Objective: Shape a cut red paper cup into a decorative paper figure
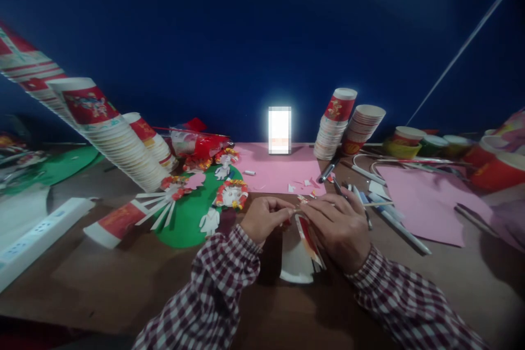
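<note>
Crowding the desk (102, 290) on the left: a power strip (43, 240), a long stack (117, 147) of paper cups, a red-banded cup (117, 224) on its side, and a green sheet (174, 236) with a white figure (210, 221) and a frilled ring (232, 194) laid on it. A red bag (207, 145) is set behind these. Pink sheet (274, 175) is spread ahead of the hands, scraps (302, 183) strewn near its right edge. Two short stacks (334, 131) are stood at back right. Closest obstruction: pens (397, 224) scattered just beside the right hand (340, 224).

Cut cup (296, 257) is placed between the hands, just below the left fingertips, pale face showing, red-yellow edge and narrow strips along the right hand's side. Left hand (266, 219): thumb and index tips pressed together at the cup's upper end. Right hand: fingers held close together, laid over the cup's right side.

Whether a strip is pinched by the left tips can't be confirmed. Right thumb is hidden, so its grip can't be judged. Red tubs (502, 172) are cut off at the right edge. Bright block (279, 128) at back is pixelated, not identifiable.
</note>
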Demonstrator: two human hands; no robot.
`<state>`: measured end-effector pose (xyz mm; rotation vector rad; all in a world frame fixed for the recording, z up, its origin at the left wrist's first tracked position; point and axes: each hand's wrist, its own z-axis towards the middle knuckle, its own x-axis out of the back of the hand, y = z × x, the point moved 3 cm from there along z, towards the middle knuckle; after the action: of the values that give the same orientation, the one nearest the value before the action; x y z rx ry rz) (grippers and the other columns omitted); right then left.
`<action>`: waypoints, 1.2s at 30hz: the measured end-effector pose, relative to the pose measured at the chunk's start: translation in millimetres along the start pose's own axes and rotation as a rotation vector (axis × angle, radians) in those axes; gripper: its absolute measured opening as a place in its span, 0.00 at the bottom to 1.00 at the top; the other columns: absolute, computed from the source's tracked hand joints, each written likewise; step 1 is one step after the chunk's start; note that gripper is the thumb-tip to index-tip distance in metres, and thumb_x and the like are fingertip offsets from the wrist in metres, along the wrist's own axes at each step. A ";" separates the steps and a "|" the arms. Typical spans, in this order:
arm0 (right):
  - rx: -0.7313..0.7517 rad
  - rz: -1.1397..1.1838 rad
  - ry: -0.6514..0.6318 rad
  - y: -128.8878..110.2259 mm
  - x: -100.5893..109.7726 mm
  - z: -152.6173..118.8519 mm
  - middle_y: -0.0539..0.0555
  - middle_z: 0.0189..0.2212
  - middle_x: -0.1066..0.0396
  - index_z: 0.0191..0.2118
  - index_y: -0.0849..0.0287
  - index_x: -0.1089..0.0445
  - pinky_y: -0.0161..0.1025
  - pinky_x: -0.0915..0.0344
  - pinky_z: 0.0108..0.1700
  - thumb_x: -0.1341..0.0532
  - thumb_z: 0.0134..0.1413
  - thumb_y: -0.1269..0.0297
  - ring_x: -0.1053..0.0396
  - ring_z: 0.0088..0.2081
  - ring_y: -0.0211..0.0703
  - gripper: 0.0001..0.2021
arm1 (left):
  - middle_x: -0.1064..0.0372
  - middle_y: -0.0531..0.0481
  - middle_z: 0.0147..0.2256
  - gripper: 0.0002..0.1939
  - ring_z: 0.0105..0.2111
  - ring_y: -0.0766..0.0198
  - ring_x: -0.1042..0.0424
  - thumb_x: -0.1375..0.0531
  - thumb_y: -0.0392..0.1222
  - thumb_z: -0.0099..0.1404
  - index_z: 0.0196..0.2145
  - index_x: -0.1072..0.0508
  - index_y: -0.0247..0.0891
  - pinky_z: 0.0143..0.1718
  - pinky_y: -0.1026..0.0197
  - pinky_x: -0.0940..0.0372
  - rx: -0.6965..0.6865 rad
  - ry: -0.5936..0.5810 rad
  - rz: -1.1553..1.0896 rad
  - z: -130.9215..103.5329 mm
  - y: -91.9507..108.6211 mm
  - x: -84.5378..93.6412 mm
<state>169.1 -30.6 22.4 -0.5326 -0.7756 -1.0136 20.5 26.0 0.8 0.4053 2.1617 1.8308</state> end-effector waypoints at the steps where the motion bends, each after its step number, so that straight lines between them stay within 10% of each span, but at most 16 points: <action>1: 0.001 0.001 0.004 -0.3 0.3 0.2 0.48 0.40 0.30 0.42 0.51 0.33 0.52 0.58 0.55 0.43 0.51 0.66 0.39 0.44 0.44 0.11 | 0.31 0.48 0.21 0.11 0.20 0.71 0.36 0.37 0.39 0.47 0.28 0.27 0.28 0.23 0.68 0.40 0.014 -0.002 -0.021 -0.1 -0.4 0.0; 36: -0.001 0.012 -0.012 2.7 -4.0 1.3 0.48 0.37 0.30 0.41 0.53 0.32 0.48 0.53 0.54 0.44 0.53 0.65 0.40 0.43 0.41 0.09 | 0.29 0.48 0.25 0.14 0.22 0.70 0.35 0.38 0.36 0.48 0.35 0.27 0.31 0.25 0.68 0.40 -0.043 0.047 -0.148 4.1 -11.7 -6.1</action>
<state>169.9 -26.3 20.0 -0.5439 -0.7813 -1.0004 27.3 25.4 -11.2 0.1884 2.1169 1.8188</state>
